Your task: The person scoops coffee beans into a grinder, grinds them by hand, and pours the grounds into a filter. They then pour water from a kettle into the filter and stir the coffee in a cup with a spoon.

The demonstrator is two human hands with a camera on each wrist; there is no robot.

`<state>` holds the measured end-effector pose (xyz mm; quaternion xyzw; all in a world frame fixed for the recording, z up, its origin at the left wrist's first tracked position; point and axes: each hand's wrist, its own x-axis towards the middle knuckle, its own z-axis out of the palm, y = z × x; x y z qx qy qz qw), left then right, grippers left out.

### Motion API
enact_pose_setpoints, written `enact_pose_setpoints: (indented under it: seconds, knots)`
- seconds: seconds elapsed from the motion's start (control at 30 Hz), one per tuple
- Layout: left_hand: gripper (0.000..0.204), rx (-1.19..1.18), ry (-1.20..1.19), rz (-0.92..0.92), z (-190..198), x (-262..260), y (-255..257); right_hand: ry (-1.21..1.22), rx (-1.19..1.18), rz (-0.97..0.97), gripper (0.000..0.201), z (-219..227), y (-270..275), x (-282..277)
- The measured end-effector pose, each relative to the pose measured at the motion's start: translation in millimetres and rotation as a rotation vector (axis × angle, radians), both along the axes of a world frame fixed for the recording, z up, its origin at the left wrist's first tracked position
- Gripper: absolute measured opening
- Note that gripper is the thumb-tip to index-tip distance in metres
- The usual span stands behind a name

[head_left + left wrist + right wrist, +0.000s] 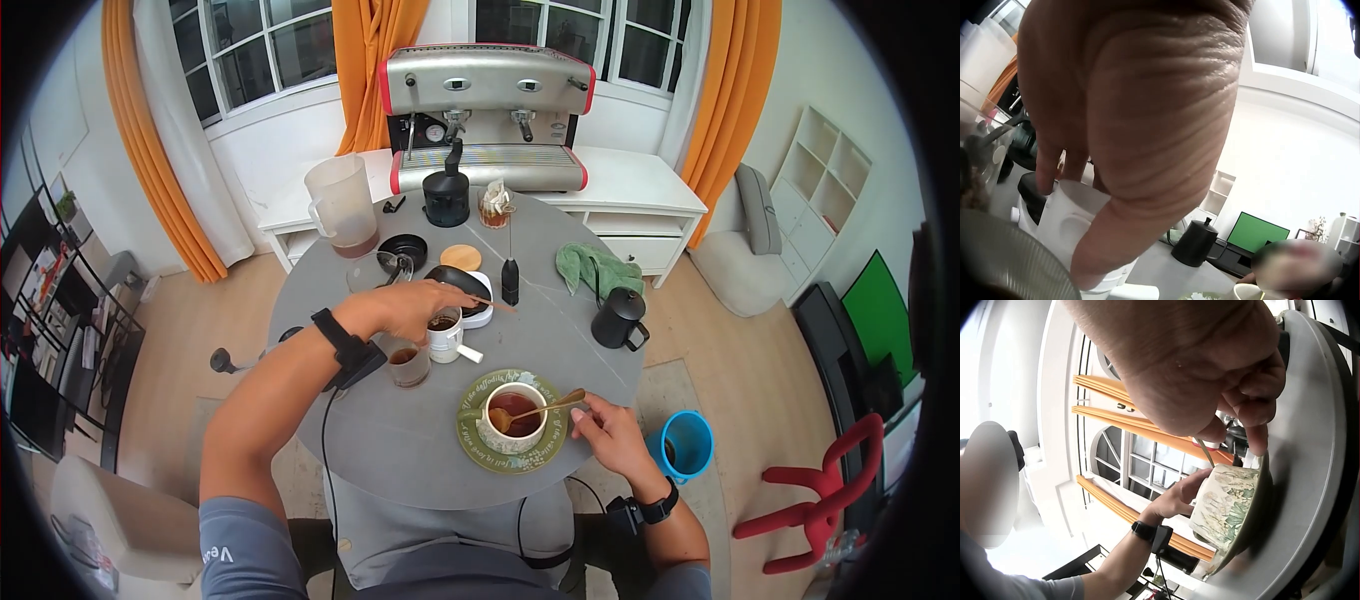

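Observation:
A cream teacup (513, 441) with a green floral pattern holds reddish-brown tea on a green lettered saucer (475, 445). My right hand (612, 435) pinches the handle end of a gold spoon (545, 407), whose bowl dips into the tea; in the right wrist view a fingertip is right at the saucer's rim. My left hand (408, 308) reaches over a white mug (443, 347) of dark liquid, its fingers extended beyond the rim. In the left wrist view the thumb lies across the front of the white mug (1060, 219). A glass of brown liquid (407, 367) is just beside it.
A white scale (480, 318) with a black object sits behind the mug. Around it are a milk frother (510, 283), a black kettle (620, 320), a green cloth (590, 268), a plastic pitcher (343, 200) and a whipped-cream drink (496, 207). An espresso machine (485, 120) stands behind.

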<state>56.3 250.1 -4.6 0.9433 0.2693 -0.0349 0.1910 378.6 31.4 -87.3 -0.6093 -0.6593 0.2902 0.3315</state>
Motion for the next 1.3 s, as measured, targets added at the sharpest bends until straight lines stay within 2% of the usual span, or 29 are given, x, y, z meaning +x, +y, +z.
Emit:
enact_pose_setpoints:
  seconds: [0.03,0.23,0.3,0.53,0.77,0.83,0.87,0.93,1.0,1.3]
  knots:
    - [0.098,0.0,-0.002,0.001,0.5,1.2,-0.1,0.009,-0.028,-0.005,0.044,2.8,-0.4,0.3]
    - [0.094,-0.043,-0.004,0.097,9.8,2.5,-9.5,0.004,-0.031,-0.002,0.044,5.1,0.2,2.1]
    - [0.09,-0.006,-0.115,0.01,9.4,-2.3,-8.4,0.007,-0.035,-0.002,0.044,4.5,-0.1,1.8]
    - [0.085,0.07,-0.085,-0.021,2.6,-7.8,-0.9,-0.004,-0.049,-0.002,0.045,5.9,-0.2,1.0]
    - [0.077,0.114,-0.108,0.116,1.5,-9.3,-8.5,0.012,-0.039,-0.002,0.044,1.7,-0.7,0.8]
    - [0.077,0.126,-0.114,0.128,-1.9,-10.1,-7.7,0.042,0.023,0.003,0.031,-5.5,0.1,1.6]
    - [0.076,0.14,-0.128,0.13,-3.1,-10.3,-7.4,0.042,0.023,0.004,0.031,-2.9,0.3,1.8]
    - [0.076,0.154,-0.143,0.134,-4.2,-11.2,-7.1,0.011,-0.046,0.001,0.044,3.9,0.8,1.8]
    - [0.073,0.168,-0.198,0.156,-4.3,-11.7,-6.1,0.014,-0.032,0.002,0.044,0.5,0.8,2.5]
    - [0.067,0.069,-0.275,0.287,47.4,-26.0,-22.3,0.031,-0.041,-0.005,0.045,5.6,0.5,2.6]
